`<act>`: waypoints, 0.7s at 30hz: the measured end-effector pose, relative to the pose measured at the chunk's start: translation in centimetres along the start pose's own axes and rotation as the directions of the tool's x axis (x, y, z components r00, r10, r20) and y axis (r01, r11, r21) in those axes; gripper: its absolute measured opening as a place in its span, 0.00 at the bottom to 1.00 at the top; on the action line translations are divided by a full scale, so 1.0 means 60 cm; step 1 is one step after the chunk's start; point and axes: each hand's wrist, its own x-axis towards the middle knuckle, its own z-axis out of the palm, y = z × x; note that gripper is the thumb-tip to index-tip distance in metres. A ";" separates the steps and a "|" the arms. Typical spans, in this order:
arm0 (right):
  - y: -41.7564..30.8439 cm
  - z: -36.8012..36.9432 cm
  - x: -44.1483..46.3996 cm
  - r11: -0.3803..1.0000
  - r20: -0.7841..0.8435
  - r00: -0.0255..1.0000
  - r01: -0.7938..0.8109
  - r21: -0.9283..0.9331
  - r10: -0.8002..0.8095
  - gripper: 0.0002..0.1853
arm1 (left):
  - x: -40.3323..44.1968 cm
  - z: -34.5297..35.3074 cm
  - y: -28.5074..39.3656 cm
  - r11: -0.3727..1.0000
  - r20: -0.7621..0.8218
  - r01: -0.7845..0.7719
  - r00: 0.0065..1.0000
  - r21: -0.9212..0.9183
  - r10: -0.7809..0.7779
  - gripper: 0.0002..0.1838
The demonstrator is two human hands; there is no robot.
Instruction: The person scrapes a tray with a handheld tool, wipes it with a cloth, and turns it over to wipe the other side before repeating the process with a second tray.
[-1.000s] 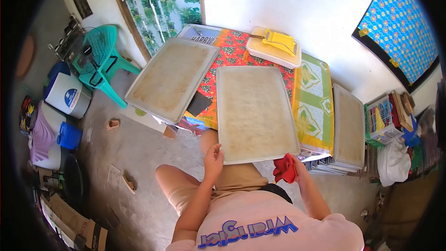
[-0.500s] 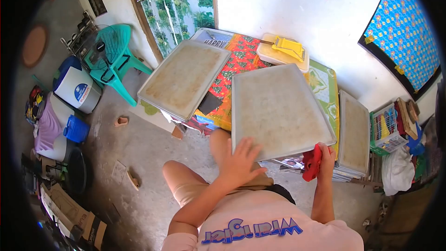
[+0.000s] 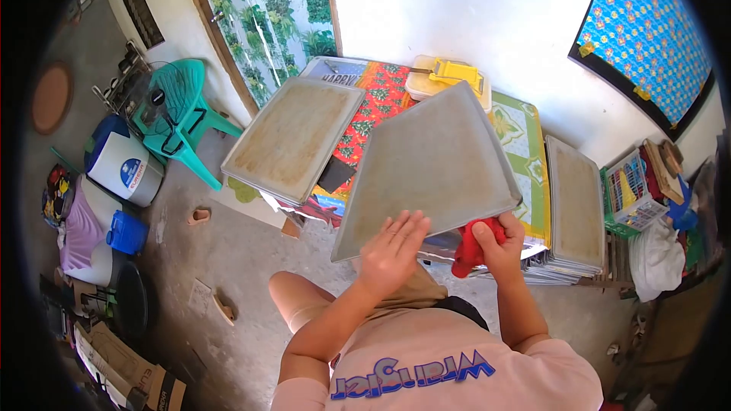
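A large grey metal baking tray point(image 3: 430, 167) is tilted in front of me, one corner pointing down to the left over the table's front edge. My left hand point(image 3: 392, 255) lies against its near edge, fingers stretched out flat. My right hand point(image 3: 499, 247) is closed around a crumpled red cloth point(image 3: 472, 251) at the tray's near right corner, thumb over the cloth. Left of it on the table rests another stack of trays point(image 3: 293, 137), the top one with brownish stains. A dark flat square point(image 3: 336, 175) lies between the two.
The table has a red patterned cover point(image 3: 381, 103). At its back are a lidded tub point(image 3: 420, 85) and a yellow tool point(image 3: 457, 74). More stacked trays point(image 3: 575, 198) stand at right, beside a crate point(image 3: 632, 190). A green chair point(image 3: 190, 122) with a fan is at left.
The tray has turned and tilted, its left near corner swinging down and left. My right hand has moved left with the red cloth. The camera view has shifted slightly.
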 end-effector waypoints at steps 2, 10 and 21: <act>0.020 0.014 0.009 0.999 -0.049 0.999 0.000 0.053 0.003 0.11 | 0.006 -0.014 -0.007 0.997 -0.082 0.034 0.996 -0.073 -0.040 0.20; 0.011 0.112 0.079 0.827 -0.217 0.806 0.491 -0.272 -0.550 0.24 | -0.029 -0.012 -0.040 0.845 -0.254 0.284 0.868 -0.452 -0.428 0.14; 0.029 0.262 0.124 0.428 0.074 0.440 0.893 -0.139 -0.895 0.20 | 0.018 -0.088 -0.088 0.542 0.156 0.446 0.854 -0.712 -0.497 0.29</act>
